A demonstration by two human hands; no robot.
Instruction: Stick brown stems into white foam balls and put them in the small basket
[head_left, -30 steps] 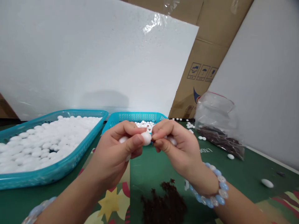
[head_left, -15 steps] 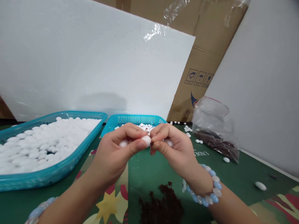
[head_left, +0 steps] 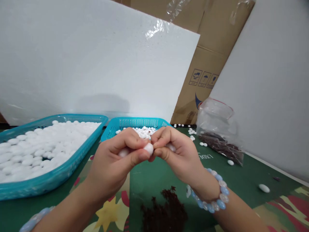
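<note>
Between my fingertips: one white bead [head_left: 148,148], pinched by left thumb and forefinger, with my right hand [head_left: 176,154] closing thumb and forefinger on its right side. Left hand [head_left: 113,161] also has a second white bead [head_left: 123,152] tucked behind the curled fingers; right hand has another white piece [head_left: 172,147] in the palm. Both hands clamped, no gap at the fingertips. Just behind my fingers: small teal basket [head_left: 131,123] with more beads. Left of my left hand: big teal tray [head_left: 48,180], full of white beads. Below my hands: pile of dark brown bits [head_left: 166,209] on the green mat [head_left: 241,180]. Right of my right hand: clear plastic bag [head_left: 218,129] with dark contents, loose beads scattered near it. Beaded bracelet [head_left: 212,196] on right wrist.
</note>
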